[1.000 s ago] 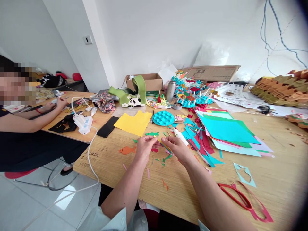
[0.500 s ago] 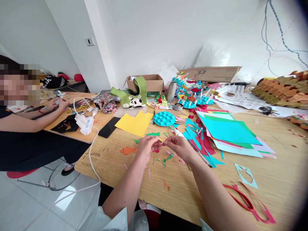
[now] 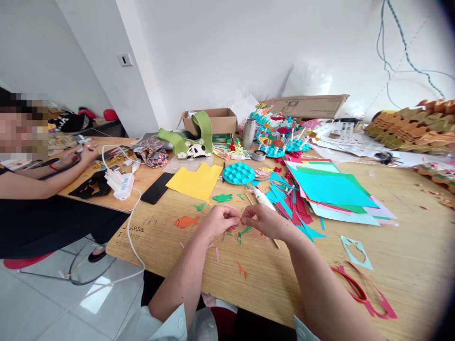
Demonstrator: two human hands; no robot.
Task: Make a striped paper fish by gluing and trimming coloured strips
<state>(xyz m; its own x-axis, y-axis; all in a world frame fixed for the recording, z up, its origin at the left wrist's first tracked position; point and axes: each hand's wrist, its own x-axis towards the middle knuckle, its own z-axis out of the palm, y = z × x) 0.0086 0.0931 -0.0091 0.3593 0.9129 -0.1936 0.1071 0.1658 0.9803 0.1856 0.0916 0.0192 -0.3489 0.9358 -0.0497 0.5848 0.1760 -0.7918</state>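
My left hand [image 3: 221,220] and my right hand [image 3: 261,220] meet over the middle of the table, fingertips pinched close together. Whatever lies between the fingertips is too small to make out. To the left of them lie an orange paper fish [image 3: 186,221] and a green paper fish [image 3: 222,197]. Behind them is a round blue woven-looking piece [image 3: 238,174], with a yellow sheet [image 3: 194,181] beside it. A white glue bottle [image 3: 263,199] lies just behind my right hand, and green scraps [image 3: 244,233] lie below the fingers.
Stacked coloured sheets [image 3: 337,189] lie at the right, with red scissors [image 3: 355,286] nearer me. Further back stand a green panda bag [image 3: 195,148], a metal bottle [image 3: 249,133] and blue decorations [image 3: 277,137]. A black phone [image 3: 156,188], white power strip [image 3: 122,183] and another person's hands are at the left.
My hands have turned and drawn their fingers in; the yellow strip seen between them earlier no longer shows. The whole view has shifted slightly. The other person's hands have moved a little.
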